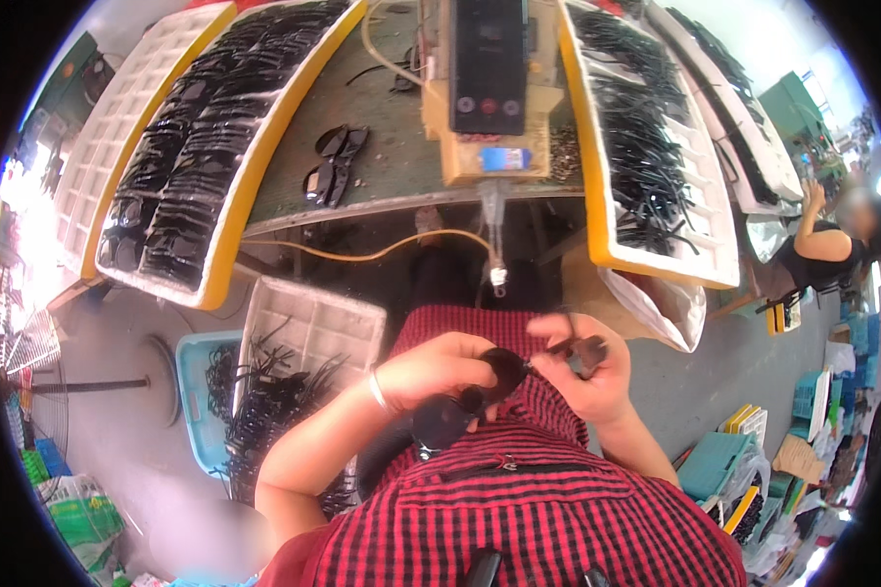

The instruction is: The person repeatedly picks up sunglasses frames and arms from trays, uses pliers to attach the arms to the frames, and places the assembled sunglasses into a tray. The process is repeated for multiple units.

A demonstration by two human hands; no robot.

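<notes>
Holding a dark sunglasses front point(480, 391) over a red checked lap at six o'clock, the left hand point(431, 367) keeps its grip closed around the lenses. Just right, the right hand point(582, 367) pinches a dark temple arm point(582, 347). A yellow-rimmed tray point(656, 147) of arms sits at two o'clock on the counter point(401, 147).

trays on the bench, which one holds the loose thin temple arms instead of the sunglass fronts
The yellow-edged tray on the right: it is full of thin black arms. The yellow-edged tray on the left holds rows of dark sunglass fronts instead.
</notes>
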